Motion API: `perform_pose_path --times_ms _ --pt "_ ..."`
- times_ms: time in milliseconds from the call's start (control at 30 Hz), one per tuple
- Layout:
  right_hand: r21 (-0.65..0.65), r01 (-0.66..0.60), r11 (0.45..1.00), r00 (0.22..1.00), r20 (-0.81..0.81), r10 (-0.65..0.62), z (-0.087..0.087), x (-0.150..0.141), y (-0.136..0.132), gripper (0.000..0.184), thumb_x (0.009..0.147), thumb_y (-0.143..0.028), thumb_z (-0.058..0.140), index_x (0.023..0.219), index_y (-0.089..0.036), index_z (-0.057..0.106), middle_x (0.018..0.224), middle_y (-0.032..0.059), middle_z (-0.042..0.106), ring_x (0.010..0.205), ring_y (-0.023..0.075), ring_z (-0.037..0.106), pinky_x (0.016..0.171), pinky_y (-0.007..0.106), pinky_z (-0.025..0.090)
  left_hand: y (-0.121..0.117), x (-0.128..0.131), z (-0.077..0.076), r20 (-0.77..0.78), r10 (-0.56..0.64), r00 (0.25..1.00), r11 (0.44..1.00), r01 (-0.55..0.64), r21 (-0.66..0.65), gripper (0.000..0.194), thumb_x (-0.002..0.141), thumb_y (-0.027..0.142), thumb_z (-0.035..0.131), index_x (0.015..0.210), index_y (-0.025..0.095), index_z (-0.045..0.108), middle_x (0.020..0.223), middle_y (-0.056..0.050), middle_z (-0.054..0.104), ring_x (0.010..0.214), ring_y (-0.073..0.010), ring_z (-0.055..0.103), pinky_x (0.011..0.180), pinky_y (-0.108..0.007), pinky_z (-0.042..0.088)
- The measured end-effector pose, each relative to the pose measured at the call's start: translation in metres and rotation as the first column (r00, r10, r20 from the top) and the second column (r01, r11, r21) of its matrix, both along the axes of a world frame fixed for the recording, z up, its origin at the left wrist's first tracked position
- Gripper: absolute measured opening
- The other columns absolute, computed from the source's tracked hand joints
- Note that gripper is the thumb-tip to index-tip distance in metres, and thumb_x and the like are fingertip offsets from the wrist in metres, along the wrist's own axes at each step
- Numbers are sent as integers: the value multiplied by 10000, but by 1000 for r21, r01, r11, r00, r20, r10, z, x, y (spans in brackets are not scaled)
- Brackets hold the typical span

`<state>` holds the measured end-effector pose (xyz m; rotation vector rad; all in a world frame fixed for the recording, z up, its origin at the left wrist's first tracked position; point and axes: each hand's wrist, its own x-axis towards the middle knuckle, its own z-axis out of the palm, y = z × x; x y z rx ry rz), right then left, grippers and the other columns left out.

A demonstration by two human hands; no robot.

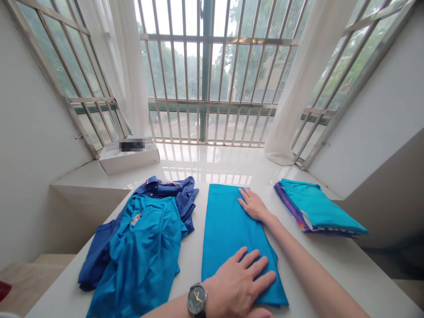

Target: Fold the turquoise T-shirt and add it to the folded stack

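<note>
A bright blue garment (228, 221), folded into a long rectangle, lies flat on the white tabletop in front of me. My left hand (240, 278), with a dark-faced watch (197, 299) on its wrist, rests on the near part of the cloth, fingers spread. Farther off, my right hand (252, 204) lies flat on the far right edge of the same garment, its fingers slightly apart. Neither hand grips anything. Left of the garment, a loose blue shirt (149, 247) is spread over a navy polo shirt (184, 202).
A stack of folded clothes (319, 205), teal on top with purple beneath, sits at the right. At the back left stands an open white box (130, 161) with a blurred dark item. Barred windows (205, 70) and white curtains (129, 66) close off the far side.
</note>
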<state>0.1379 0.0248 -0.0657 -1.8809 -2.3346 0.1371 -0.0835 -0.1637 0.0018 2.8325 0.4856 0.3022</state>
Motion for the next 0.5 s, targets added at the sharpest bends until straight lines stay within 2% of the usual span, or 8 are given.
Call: perform_pose_path --times_ms 133,300,500 --pt "-6 -20 1000 1000 -2 20 3 1 1 656 990 -536 286 1550 -194 270 1613 108 249 1481 263 232 1199 416 185 0 3 -7 -36 -48 998 996 50 68 633 977 639 289 1497 281 327 1552 -92 370 1423 -321 330 1155 -498 247" --pt "-21 -4 1000 1000 14 4 1 2 9 674 984 -577 253 1557 -221 249 1624 105 218 1487 274 209 1196 430 184 1 5 -12 -41 -59 997 991 63 121 633 985 634 250 1487 260 347 1545 -100 377 1414 -320 346 1134 -503 286" --pt "-28 69 997 997 18 -69 -1 -2 16 685 978 -583 265 1563 -230 227 1627 102 207 1490 300 188 1191 456 182 0 5 -12 -32 -45 998 992 49 115 635 991 624 239 1494 247 330 1551 -110 366 1420 -306 342 1138 -485 292"
